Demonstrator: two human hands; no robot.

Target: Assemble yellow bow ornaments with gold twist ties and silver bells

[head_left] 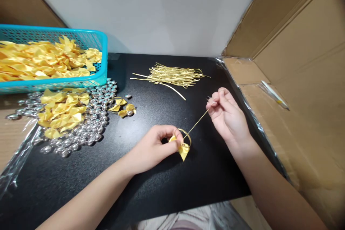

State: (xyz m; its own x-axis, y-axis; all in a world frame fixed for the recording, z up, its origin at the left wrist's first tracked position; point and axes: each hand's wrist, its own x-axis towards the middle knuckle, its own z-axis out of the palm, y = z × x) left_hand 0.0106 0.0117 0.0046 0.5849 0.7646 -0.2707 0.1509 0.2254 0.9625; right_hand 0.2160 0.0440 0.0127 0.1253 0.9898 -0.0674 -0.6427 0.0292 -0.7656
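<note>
My left hand [159, 145] is closed in a pinch on a yellow ribbon bow [184, 151] low over the black table. A loop of gold cord [190, 137] rises from the bow, and one strand runs up taut to my right hand [226, 115]. The fingers of that hand are closed on the strand's end. Thin dark tips [208, 97] poke out beside them; the rest of that tool is hidden in the hand. Left of my hands lie a finished-looking yellow bow with a silver bead [129, 110] and another yellow bow with a gold loop [118, 105].
A bundle of gold cords [175, 75] lies at the back of the black table [151, 194]. Silver beads [94, 122] surround a heap of yellow bows [63, 111] at left, before a blue basket [104, 57] full of yellow ribbon pieces. A white pen-like tool [273, 93] rests on cardboard at right.
</note>
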